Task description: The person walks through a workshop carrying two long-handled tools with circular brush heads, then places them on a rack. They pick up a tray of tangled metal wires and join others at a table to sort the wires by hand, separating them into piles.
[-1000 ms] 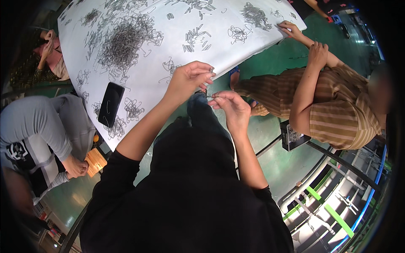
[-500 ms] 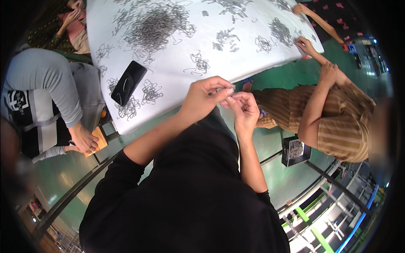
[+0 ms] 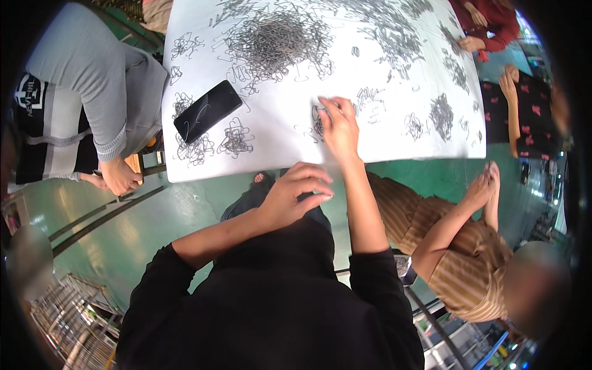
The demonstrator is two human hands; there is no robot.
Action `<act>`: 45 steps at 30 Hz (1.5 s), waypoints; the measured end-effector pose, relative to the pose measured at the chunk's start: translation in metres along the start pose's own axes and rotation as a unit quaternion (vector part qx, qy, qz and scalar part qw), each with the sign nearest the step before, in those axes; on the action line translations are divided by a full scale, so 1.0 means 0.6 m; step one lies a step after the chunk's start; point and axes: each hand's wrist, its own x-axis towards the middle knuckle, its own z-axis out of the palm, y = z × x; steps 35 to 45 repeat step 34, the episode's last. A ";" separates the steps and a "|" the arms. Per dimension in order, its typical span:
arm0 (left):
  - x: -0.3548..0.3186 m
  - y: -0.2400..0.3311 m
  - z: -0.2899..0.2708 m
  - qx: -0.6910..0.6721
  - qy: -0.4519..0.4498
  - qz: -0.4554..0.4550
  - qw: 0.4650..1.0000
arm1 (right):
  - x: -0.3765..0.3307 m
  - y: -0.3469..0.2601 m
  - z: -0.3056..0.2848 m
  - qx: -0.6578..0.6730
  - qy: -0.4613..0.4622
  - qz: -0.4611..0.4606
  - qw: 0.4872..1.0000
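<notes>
Reaching out now, the right hand [image 3: 338,127] has left its partner and gone forward onto the white table [image 3: 277,145], where half a second ago both hands pinched together at the edge. Its fingers lie spread and flat, gripping nothing, their tips on a small cluster of wire clips [image 3: 318,118] just left of them. Back off the near edge, the left hand [image 3: 295,196] hovers loosely curled; whether it holds 1 clip cannot be told. Clearly the right is nearer.
</notes>
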 end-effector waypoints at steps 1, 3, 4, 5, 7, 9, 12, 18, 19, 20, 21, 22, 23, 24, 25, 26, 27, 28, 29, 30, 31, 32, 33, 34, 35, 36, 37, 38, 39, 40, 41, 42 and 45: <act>-0.004 -0.001 -0.001 0.004 0.001 -0.003 1.000 | 0.034 0.006 0.024 -0.033 0.003 -0.036 0.999; -0.011 -0.004 -0.002 0.017 0.014 -0.012 1.000 | 0.076 0.018 0.064 -0.100 0.003 -0.104 0.990; -0.014 -0.005 -0.002 0.013 0.022 -0.018 1.000 | 0.082 0.024 0.075 -0.138 0.000 -0.118 0.983; -0.017 -0.007 -0.003 0.010 0.029 -0.023 0.999 | 0.082 0.030 0.081 -0.170 0.008 -0.146 0.975; -0.021 -0.011 -0.004 0.013 0.054 -0.022 0.998 | 0.067 0.037 0.079 -0.190 -0.006 -0.178 0.965; -0.026 -0.016 -0.005 0.015 0.078 -0.023 0.997 | 0.053 0.040 0.073 -0.187 -0.064 -0.170 0.965; -0.034 -0.021 -0.007 0.009 0.115 -0.024 0.993 | 0.081 0.034 0.086 -0.117 -0.066 -0.074 0.988; -0.061 -0.013 -0.010 -0.011 0.166 -0.020 0.986 | 0.230 0.014 0.169 -0.295 -0.163 0.123 0.934; -0.065 -0.012 -0.009 -0.017 0.179 -0.007 0.984 | 0.237 0.016 0.173 -0.314 -0.188 0.125 0.922; -0.069 -0.012 -0.008 -0.017 0.179 -0.001 0.984 | 0.239 0.020 0.174 -0.333 -0.199 0.111 0.915; -0.073 -0.013 -0.006 -0.024 0.184 0.012 0.983 | 0.237 0.026 0.173 -0.339 -0.200 0.117 0.912; -0.076 -0.015 -0.005 -0.028 0.186 0.018 0.982 | 0.231 0.031 0.171 -0.336 -0.180 0.102 0.919; -0.080 -0.016 -0.003 -0.036 0.184 0.025 0.982 | 0.223 0.036 0.168 -0.338 -0.148 0.092 0.925; -0.083 -0.017 -0.002 -0.036 0.183 0.029 0.982 | 0.213 0.039 0.164 -0.308 -0.081 0.035 0.947; -0.087 -0.018 0.000 -0.037 0.181 0.033 0.982 | 0.203 0.041 0.159 -0.282 -0.019 -0.004 0.959; -0.090 -0.019 0.001 -0.034 0.186 0.037 0.981 | 0.195 0.042 0.156 -0.225 0.007 -0.049 0.973; -0.094 -0.020 0.002 -0.033 0.189 0.041 0.981 | 0.188 0.043 0.153 -0.176 0.028 -0.075 0.981; -0.097 -0.020 0.002 -0.032 0.190 0.045 0.980 | 0.183 0.043 0.151 -0.131 0.053 -0.103 0.985; -0.100 -0.020 0.002 -0.030 0.191 0.051 0.980 | 0.179 0.044 0.149 -0.046 0.043 -0.071 0.995; -0.103 -0.020 0.002 -0.029 0.189 0.057 0.980 | 0.175 0.045 0.147 0.034 0.039 -0.040 0.998; -0.106 -0.020 0.001 -0.028 0.184 0.063 0.980 | 0.171 0.047 0.143 0.122 0.027 -0.006 0.992; -0.109 -0.020 0.000 -0.016 0.180 0.065 0.981 | 0.165 0.050 0.138 0.162 0.030 0.005 0.986; -0.111 -0.019 -0.003 -0.007 0.169 0.068 0.983 | 0.157 0.053 0.129 0.201 0.018 0.041 0.979; -0.113 -0.019 -0.007 -0.001 0.152 0.082 0.985 | 0.147 0.057 0.118 0.223 0.013 0.099 0.970; -0.113 -0.019 -0.007 -0.001 0.152 0.082 0.985 | 0.147 0.057 0.118 0.223 0.013 0.099 0.970; -0.113 -0.019 -0.007 -0.001 0.152 0.082 0.985 | 0.147 0.057 0.118 0.223 0.013 0.099 0.970; -0.113 -0.019 -0.007 -0.001 0.152 0.082 0.985 | 0.147 0.057 0.118 0.223 0.013 0.099 0.970; -0.113 -0.019 -0.007 -0.001 0.152 0.082 0.985 | 0.147 0.057 0.118 0.223 0.013 0.099 0.970; -0.113 -0.019 -0.007 -0.001 0.152 0.082 0.985 | 0.147 0.057 0.118 0.223 0.013 0.099 0.970; -0.113 -0.019 -0.007 -0.001 0.152 0.082 0.985 | 0.147 0.057 0.118 0.223 0.013 0.099 0.970; -0.113 -0.019 -0.007 -0.001 0.152 0.082 0.985 | 0.147 0.057 0.118 0.223 0.013 0.099 0.970; -0.113 -0.019 -0.007 -0.001 0.152 0.082 0.985 | 0.147 0.057 0.118 0.223 0.013 0.099 0.970; -0.113 -0.019 -0.007 -0.001 0.152 0.082 0.985 | 0.147 0.057 0.118 0.223 0.013 0.099 0.970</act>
